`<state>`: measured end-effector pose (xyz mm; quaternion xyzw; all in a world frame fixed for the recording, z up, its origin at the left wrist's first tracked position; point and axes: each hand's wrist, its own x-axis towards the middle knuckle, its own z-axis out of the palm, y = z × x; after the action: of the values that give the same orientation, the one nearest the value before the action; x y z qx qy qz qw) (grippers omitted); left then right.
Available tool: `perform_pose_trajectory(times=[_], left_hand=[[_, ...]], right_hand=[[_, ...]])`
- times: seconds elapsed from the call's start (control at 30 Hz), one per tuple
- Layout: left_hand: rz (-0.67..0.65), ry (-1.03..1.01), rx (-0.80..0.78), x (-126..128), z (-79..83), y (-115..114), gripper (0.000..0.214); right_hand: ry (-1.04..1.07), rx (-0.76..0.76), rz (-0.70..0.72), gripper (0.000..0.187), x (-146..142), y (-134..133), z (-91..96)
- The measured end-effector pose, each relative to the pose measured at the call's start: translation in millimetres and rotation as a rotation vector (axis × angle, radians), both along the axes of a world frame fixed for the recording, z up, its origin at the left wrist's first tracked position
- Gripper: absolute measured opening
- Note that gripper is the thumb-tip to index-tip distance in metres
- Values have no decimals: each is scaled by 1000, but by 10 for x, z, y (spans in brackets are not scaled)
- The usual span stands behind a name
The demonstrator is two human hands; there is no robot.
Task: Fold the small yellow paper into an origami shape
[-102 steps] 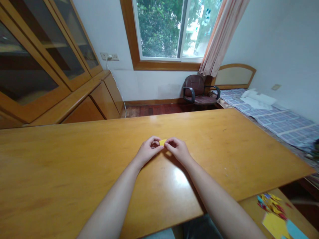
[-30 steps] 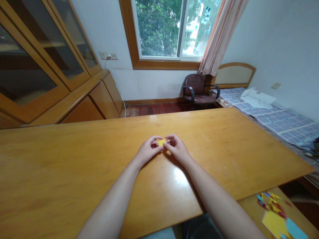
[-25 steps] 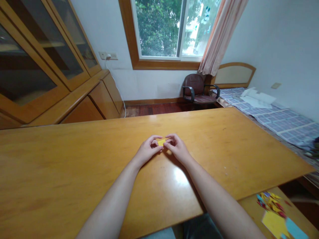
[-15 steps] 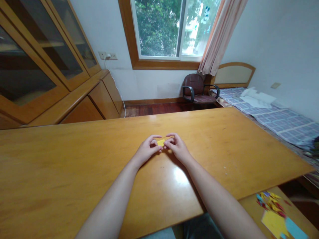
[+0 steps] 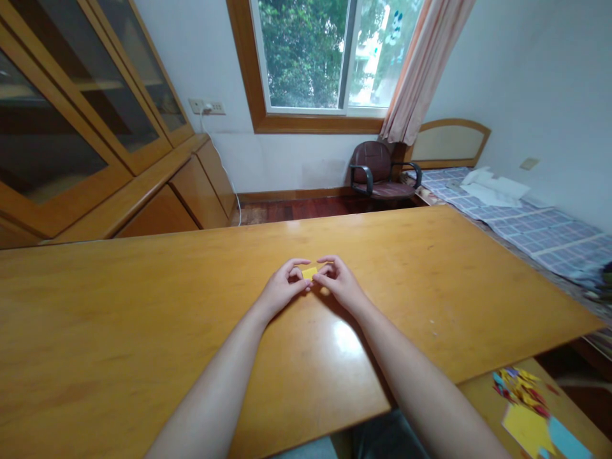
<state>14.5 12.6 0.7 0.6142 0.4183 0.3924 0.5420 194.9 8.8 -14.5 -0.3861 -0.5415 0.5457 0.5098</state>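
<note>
Thumb and curled fingers of the left hand (image 5: 281, 288) and right hand (image 5: 343, 288) pinch a small yellow paper (image 5: 309, 273) between them, index fingers raised, its ends hidden. Beneath lies a glossy wooden table (image 5: 157, 331). At four o'clock, on a lower surface, sit colourful scraps (image 5: 523, 387) touching a yellow sheet (image 5: 526, 428), beside a blue sheet (image 5: 567, 440). Beyond: cabinet (image 5: 119, 169) at ten, window (image 5: 306, 57) twelve, chair (image 5: 375, 167) one, bed (image 5: 535, 223) between two and three.

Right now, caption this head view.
Left hand and right hand hold a small yellow paper piece at a glossy wooden table.
</note>
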Motion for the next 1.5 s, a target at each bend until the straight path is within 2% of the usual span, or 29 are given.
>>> perform_pose_trajectory(times=[0.4, 0.53, 0.73, 1.07, 1.5], left_hand=[[-3, -190, -92, -7, -38, 14, 45], [-15, -154, -62, -1, -7, 2, 44], [35, -19, 18, 14, -14, 11, 43], [24, -85, -1, -1, -49, 17, 47], [105, -95, 37, -3, -10, 15, 49]], right_hand=[[66, -30, -90, 37, 30, 36, 15], [57, -22, -91, 37, 33, 38, 3], [30, -13, -64, 35, 16, 12, 19], [27, -23, -67, 33, 19, 3, 34], [43, -28, -50, 40, 18, 6, 77]])
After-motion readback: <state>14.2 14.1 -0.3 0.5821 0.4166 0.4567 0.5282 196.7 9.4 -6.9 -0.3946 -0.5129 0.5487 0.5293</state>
